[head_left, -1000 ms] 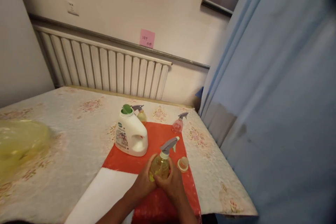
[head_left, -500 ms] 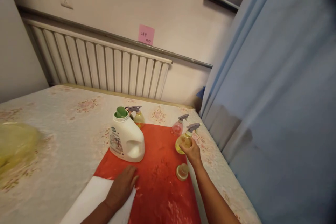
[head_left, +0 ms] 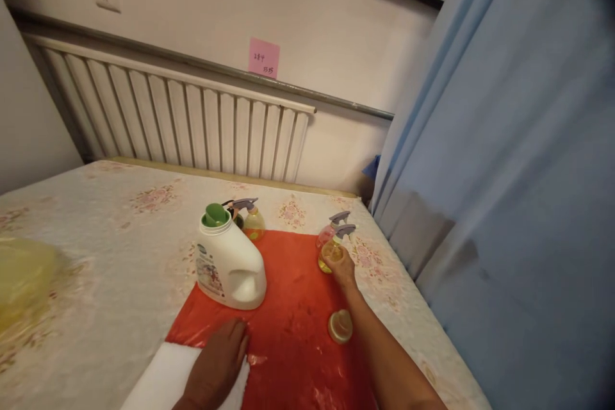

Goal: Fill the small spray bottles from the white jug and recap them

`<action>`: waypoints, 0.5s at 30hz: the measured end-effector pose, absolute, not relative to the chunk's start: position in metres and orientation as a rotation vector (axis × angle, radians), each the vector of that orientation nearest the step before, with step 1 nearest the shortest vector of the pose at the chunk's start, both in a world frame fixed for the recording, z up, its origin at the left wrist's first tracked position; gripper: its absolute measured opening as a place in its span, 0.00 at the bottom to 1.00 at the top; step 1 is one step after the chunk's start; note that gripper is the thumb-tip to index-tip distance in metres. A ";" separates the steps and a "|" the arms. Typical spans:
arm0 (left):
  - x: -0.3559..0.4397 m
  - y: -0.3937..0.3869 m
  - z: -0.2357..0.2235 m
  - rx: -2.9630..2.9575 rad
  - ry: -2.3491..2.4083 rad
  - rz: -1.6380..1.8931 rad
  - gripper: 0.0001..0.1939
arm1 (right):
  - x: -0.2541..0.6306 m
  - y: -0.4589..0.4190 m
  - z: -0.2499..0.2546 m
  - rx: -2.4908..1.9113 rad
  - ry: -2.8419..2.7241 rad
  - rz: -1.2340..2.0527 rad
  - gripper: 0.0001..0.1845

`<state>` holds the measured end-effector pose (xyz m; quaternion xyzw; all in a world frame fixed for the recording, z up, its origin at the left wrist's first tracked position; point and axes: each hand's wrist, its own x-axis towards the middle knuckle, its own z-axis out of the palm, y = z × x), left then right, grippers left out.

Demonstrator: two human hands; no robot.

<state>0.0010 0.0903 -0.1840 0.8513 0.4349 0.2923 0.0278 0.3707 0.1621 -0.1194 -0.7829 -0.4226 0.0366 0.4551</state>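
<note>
My right hand (head_left: 344, 270) is closed around a clear spray bottle (head_left: 328, 254) with yellow liquid and a grey trigger head. The bottle is upright at the right edge of the red sheet (head_left: 298, 295), just in front of a pink spray bottle (head_left: 324, 235) that it partly covers. My left hand (head_left: 219, 359) lies flat, fingers stretched out, where the red sheet meets its white part (head_left: 161, 378); nothing shows in it. Beyond those fingers stands a white handled jug (head_left: 233, 266) with a green piece (head_left: 215, 214) in its mouth. A round cap (head_left: 340, 326) lies near my right forearm.
Behind the jug stand another yellow spray bottle (head_left: 254, 224) and a dark object, mostly hidden. A yellowish plastic bag (head_left: 26, 278) lies at left on the flowered cloth (head_left: 115, 256). A blue curtain (head_left: 504, 205) hangs along the right; a radiator (head_left: 187, 122) lines the wall.
Both hands held the yellow spray bottle near the front; my left hand has let go and settled on the sheet. My right hand has carried the bottle away to beside the pink one.
</note>
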 end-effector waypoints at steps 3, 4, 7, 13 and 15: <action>0.000 0.091 -0.186 2.629 1.346 0.913 0.12 | 0.373 0.168 -0.126 -1.937 -1.035 0.122 0.31; 0.000 0.092 -0.185 2.630 1.344 0.922 0.12 | 0.374 0.169 -0.127 -1.941 -1.030 0.128 0.31; 0.001 0.091 -0.183 2.630 1.341 0.949 0.13 | 0.374 0.174 -0.130 -1.955 -1.018 0.148 0.32; 0.000 0.091 -0.185 2.584 1.359 0.912 0.13 | 0.373 0.175 -0.129 -1.988 -1.001 0.169 0.30; 0.000 0.091 -0.186 2.573 1.358 0.892 0.12 | 0.373 0.175 -0.127 -2.007 -0.992 0.174 0.30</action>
